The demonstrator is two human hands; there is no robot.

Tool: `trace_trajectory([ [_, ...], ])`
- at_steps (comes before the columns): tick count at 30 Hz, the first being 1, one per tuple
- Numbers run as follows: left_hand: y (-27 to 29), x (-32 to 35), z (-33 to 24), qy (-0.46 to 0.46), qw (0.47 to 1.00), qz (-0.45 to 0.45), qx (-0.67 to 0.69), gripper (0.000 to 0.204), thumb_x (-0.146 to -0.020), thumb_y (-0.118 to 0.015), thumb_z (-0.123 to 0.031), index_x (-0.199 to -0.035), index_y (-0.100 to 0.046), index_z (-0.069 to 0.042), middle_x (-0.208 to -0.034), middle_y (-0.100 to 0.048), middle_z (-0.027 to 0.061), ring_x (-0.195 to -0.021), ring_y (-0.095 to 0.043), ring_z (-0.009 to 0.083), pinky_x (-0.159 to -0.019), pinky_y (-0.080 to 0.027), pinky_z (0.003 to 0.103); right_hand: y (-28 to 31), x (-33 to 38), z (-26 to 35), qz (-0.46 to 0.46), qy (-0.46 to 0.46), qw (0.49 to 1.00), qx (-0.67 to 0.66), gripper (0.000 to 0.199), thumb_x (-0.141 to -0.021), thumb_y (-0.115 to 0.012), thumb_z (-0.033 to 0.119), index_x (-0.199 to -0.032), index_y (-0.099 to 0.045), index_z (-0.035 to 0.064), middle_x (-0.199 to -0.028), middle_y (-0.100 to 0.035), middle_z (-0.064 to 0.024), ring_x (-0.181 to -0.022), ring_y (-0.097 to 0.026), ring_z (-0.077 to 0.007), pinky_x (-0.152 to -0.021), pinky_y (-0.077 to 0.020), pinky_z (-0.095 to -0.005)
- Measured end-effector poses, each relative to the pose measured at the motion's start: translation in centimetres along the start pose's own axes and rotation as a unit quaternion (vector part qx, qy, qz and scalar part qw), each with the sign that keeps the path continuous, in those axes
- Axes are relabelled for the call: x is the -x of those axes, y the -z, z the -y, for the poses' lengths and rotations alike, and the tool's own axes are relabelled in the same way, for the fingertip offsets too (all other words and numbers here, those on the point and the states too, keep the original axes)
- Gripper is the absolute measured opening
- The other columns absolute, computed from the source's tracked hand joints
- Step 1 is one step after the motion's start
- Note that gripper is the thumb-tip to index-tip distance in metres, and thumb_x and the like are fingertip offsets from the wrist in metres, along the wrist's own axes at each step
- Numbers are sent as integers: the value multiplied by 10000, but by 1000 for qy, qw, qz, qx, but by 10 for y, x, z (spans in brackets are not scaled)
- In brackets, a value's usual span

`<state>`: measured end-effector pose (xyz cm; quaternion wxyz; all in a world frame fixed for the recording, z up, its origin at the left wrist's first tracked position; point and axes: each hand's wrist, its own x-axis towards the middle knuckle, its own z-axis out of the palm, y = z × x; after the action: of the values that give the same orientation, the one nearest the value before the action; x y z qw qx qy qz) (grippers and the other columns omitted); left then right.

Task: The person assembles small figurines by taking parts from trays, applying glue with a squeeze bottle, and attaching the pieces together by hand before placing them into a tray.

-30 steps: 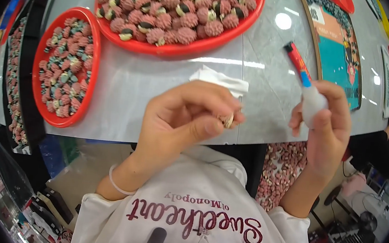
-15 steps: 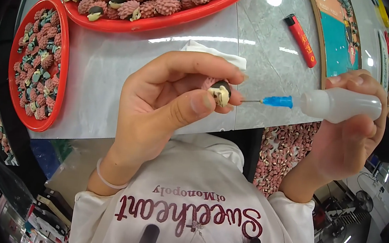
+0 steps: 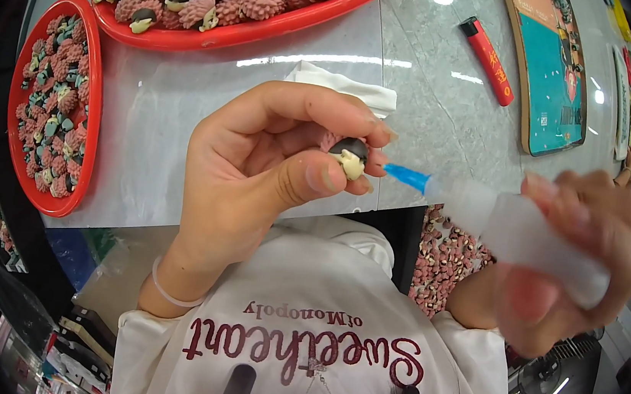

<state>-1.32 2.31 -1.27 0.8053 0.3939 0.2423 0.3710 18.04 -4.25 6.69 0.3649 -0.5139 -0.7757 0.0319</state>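
My left hand (image 3: 268, 169) pinches a small hedgehog-shaped figurine (image 3: 350, 157) with a cream face and dark cap between thumb and fingers. My right hand (image 3: 570, 262) grips a translucent squeeze bottle (image 3: 519, 234) with a blue needle tip (image 3: 407, 177). The tip points left and touches the figurine's face. Both hands are raised close to the camera, above the table's near edge.
A large red tray (image 3: 271, 31) of pink spiky figurines lies at the top, a smaller red tray (image 3: 88, 96) of them at the left. A white folded cloth (image 3: 342, 88), a red lighter (image 3: 490, 60) and a teal-topped board (image 3: 552, 68) lie on the grey table (image 3: 169, 128).
Both hands have come closer to the camera. The bottle has swung from upright to pointing left, and its blue tip has closed in on the figurine.
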Motion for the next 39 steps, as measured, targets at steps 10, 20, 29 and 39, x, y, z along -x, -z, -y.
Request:
trace_trajectory([
  [10, -2, 1, -1, 7, 1000, -8, 14, 338, -767, -673, -252, -952, -502, -26, -940, -539, 122, -791, -586, 199, -708, -482, 288, -18, 5, 20, -66, -39, 997, 16, 509, -729, -604, 487, -950, -507, 39, -729, -544, -123, -524, -351, -116, -427, -249, -229],
  [20, 0, 0, -3, 16, 998, -7, 53, 341, -773, -661, -256, -959, -494, -24, -942, -530, 125, -784, -587, 199, -645, -488, 237, 5, 7, 5, -23, -89, 988, -125, 468, -714, -651, 357, -952, -490, -13, -828, -507, -148, -666, -456, -162, -529, -380, -241],
  [29, 4, 2, 2, 12, 994, 11, 111, 268, -796, -635, -129, -975, -514, 30, -990, -561, 174, -862, -602, 233, -715, -510, 289, -32, 12, -43, -184, -309, 892, -272, 308, -674, -653, -21, -864, -418, 36, -884, -583, -147, -736, -550, -149, -686, -430, -237],
  [39, -2, 0, -6, 52, 994, -24, 91, 335, -742, -698, -244, -900, -497, -28, -883, -535, 113, -770, -590, 193, -608, -499, 222, -19, -16, -80, 118, -203, 959, -159, 323, -709, -630, -1, -996, -481, -6, -918, -563, -66, -834, -550, -148, -749, -431, -265],
])
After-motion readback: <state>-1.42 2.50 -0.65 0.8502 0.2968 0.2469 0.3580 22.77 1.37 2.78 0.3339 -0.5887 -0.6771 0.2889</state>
